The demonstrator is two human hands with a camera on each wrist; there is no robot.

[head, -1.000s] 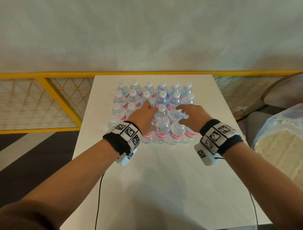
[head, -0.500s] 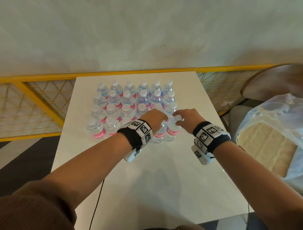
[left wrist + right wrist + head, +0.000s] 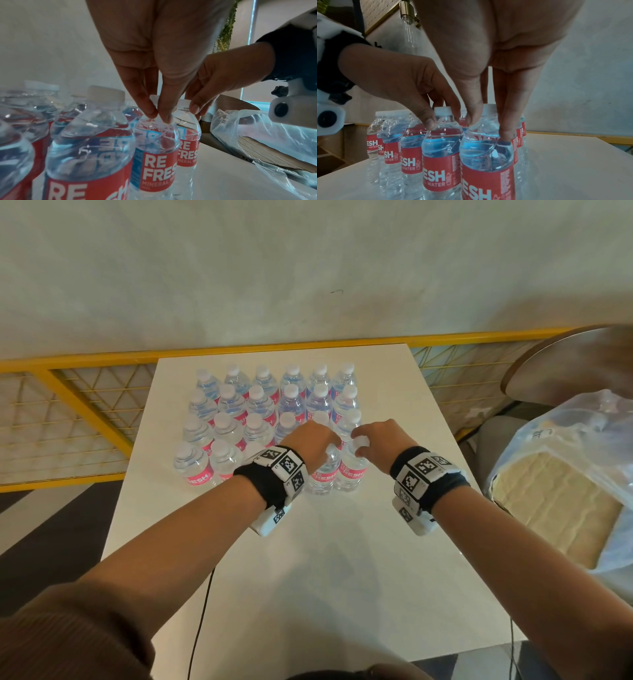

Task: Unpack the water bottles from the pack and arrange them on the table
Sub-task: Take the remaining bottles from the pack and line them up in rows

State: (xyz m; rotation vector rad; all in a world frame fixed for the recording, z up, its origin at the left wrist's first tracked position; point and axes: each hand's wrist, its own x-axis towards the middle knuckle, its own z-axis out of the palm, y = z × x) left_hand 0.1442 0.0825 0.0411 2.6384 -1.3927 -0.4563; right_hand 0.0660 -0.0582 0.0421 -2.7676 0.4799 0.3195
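Bottles: small clear water bottles (image 3: 263,419) with white caps and red labels reading "REFRESH MINERAL WATER", standing upright in close rows on the far half of the white worktop (image 3: 308,577).
Front pair: two bottles at the near right corner of the block, the left bottle (image 3: 323,474) and the right bottle (image 3: 352,470), side by side and touching or nearly so.
Left hand: the left hand (image 3: 313,446) reaches down from above, thumb and fingertips (image 3: 150,112) pinched together on the shoulder of the left bottle just under its cap.
Right hand: the right hand (image 3: 378,445) does the same on the right bottle, thumb on one side of the neck and fingers (image 3: 506,129) on the other, closed on it.
Beside the worktop: a clear plastic bag (image 3: 582,474) holding a pale flat slab lies to the right, off the worktop's edge.
Hidden: the left bottle's cap is covered by the hand in the head view; the wrist band hides the bottle next to it.
Hard to tell: whether either held bottle is lifted off the worktop or stands on it; whether a thin film wraps the front bottles.
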